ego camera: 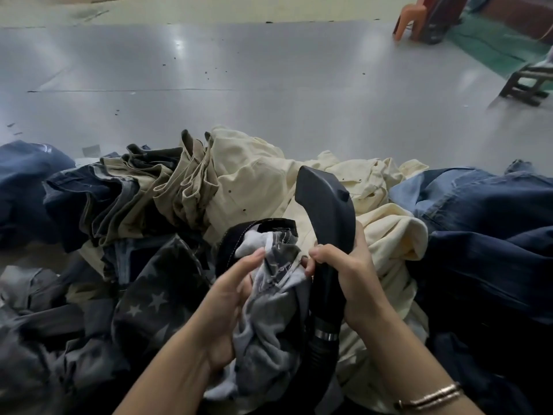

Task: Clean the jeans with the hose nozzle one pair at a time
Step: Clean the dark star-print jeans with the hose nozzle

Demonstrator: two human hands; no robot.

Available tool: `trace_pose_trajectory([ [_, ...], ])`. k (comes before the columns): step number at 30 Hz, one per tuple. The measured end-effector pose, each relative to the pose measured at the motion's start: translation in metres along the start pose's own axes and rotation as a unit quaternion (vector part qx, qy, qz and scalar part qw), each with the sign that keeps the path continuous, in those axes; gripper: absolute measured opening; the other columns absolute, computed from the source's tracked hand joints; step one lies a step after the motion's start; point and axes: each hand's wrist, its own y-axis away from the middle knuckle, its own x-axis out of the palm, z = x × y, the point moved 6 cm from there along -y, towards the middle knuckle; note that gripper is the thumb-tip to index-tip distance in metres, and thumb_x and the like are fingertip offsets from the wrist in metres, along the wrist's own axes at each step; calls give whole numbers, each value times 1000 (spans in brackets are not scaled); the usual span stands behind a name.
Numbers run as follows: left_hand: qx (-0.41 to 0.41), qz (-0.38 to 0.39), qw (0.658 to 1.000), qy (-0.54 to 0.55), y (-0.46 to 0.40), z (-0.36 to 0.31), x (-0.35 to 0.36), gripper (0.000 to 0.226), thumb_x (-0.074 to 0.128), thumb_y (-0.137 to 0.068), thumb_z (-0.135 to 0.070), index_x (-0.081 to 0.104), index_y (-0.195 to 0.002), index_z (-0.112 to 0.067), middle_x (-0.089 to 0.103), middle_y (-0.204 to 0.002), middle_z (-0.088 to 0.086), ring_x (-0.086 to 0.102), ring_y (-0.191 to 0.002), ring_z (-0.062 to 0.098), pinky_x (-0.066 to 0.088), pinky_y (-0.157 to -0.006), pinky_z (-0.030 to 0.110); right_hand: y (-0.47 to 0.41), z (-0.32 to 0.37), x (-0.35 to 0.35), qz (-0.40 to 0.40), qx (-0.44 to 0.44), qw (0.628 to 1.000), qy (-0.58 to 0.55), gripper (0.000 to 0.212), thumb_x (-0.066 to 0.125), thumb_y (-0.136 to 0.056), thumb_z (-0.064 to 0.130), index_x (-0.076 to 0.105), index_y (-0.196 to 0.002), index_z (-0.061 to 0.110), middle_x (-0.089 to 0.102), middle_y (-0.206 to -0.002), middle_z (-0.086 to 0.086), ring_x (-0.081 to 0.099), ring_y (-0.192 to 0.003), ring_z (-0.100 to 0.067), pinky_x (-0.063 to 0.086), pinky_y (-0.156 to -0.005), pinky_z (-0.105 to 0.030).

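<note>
At lower centre, the left hand [230,283] is gripping dark grey star-print jeans [269,310]; the right hand [344,265] is clutching the black plastic hose nozzle [326,205]. Heaped pairs [478,223] apparently remain.

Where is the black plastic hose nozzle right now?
In the head view, the black plastic hose nozzle stands lower centre-right, gripped by the right hand, in front of the cream jeans and beside the grey inside-out jeans.
</note>
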Motion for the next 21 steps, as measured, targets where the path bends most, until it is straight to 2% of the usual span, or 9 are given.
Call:
trace_pose_trajectory([
  [1, -3, -27, 1000, -3, -7, 0, -5, 40, 52, -94, -36, 75, -100, -4, 73, -94, 17, 72, -86, 23, 56, -71, 28, 0, 0, 1, 2, -2, 1000, 5, 49, 61, -62, 2, 45, -108, 11, 51, -53, -12, 52, -51, -23, 47, -56, -32],
  [4, 25, -92, 994, -56, -6, -2, -21, 55, 34, -102, -15, 73, -65, -5, 66, -51, 13, 66, -48, 6, 50, -47, 14, -4, -2, 0, -9, 2, 1000, 12, 48, 60, -62, 3, 44, -107, 11, 52, -52, -9, 52, -48, -21, 45, -50, -29],
  [5, 16, -119, 991, -57, -7, -1, -27, 52, 37, -100, -17, 74, -67, -4, 68, -57, 15, 68, -55, 9, 53, -53, 15, -5, -1, -1, -13, 5, 1000, 11, 48, 60, -62, 3, 44, -107, 11, 52, -51, -8, 52, -48, -20, 45, -48, -29],
  [6, -5, -132, 991, -33, -8, 0, -25, 42, 46, -95, -26, 77, -81, -2, 73, -77, 19, 72, -74, 16, 57, -70, 21, -7, 0, -2, -17, 6, 1000, 8, 49, 60, -62, 3, 44, -107, 11, 51, -51, -9, 52, -47, -21, 45, -49, -29],
  [7, -33, -149, 988, 9, -6, 1, -21, 41, 53, -91, -35, 75, -98, -1, 72, -99, 20, 70, -95, 23, 54, -89, 30, -8, 2, -3, -21, 6, 1000, 9, 51, 60, -61, 2, 44, -109, 10, 51, -51, -10, 51, -46, -21, 47, -51, -31],
  [9, -19, -139, 989, 44, 0, 6, -27, 53, 59, -88, -45, 67, -116, -1, 65, -119, 20, 62, -113, 30, 45, -104, 39, -8, 9, -6, -29, 4, 999, 21, 52, 60, -62, 2, 45, -111, 9, 51, -53, -7, 51, -46, -21, 53, -58, -37],
  [12, 55, -185, 979, 65, -4, -6, -35, 57, 57, -87, -50, 67, -117, -3, 67, -116, 19, 65, -109, 29, 45, -102, 41, -2, 26, -10, -12, -5, 998, 56, 44, 62, -64, 4, 48, -105, 12, 52, -52, -1, 53, -44, -20, 52, -50, -36],
  [17, 219, -272, 936, -53, -2, -38, -51, 45, 45, -98, -40, 69, -104, -2, 71, -101, 21, 68, -99, 33, 49, -96, 46, 27, 35, -2, 109, 46, 984, 133, 50, 63, -60, 0, 52, -107, 15, 55, -54, -8, 54, -42, -27, 46, -42, -30],
  [21, 272, -291, 903, -158, 5, -47, -52, 46, 43, -98, -35, 67, -94, 3, 71, -90, 23, 70, -88, 32, 55, -84, 42, 51, 20, 8, 176, 101, 955, 216, 54, 64, -59, 3, 51, -108, 23, 60, -57, -4, 57, -46, -24, 47, -46, -28],
])
